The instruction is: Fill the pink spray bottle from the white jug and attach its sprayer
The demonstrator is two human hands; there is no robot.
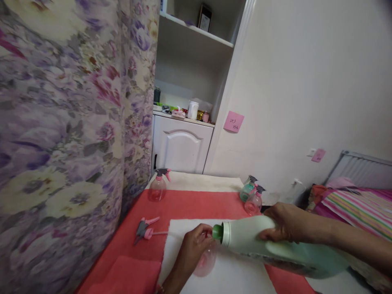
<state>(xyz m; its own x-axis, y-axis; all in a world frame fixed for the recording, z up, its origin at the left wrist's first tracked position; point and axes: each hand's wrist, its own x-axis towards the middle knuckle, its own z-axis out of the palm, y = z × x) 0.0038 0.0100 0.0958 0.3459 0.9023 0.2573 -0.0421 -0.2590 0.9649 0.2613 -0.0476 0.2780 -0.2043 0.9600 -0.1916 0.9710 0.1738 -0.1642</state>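
My right hand [283, 224] grips the handle of a big pale green jug [249, 237], which lies tilted nearly level. Its green spout [217, 232] points left, right at the mouth of a clear pink spray bottle [206, 261]. Around that bottle's neck, the fingers of my left hand [196, 243] are closed, and the bottle stands on white paper. I cannot make out any liquid flowing. To the left lies a detached spray head [144, 230], grey and pink, its thin tube reaching onto the paper.
A pink spray bottle [157, 190] with its head on stands at the table's back left. Another pink bottle [253, 204] and a green one [246, 191] stand back right. A red cloth [196, 204] covers the table. A floral curtain [76, 122] hangs close on the left.
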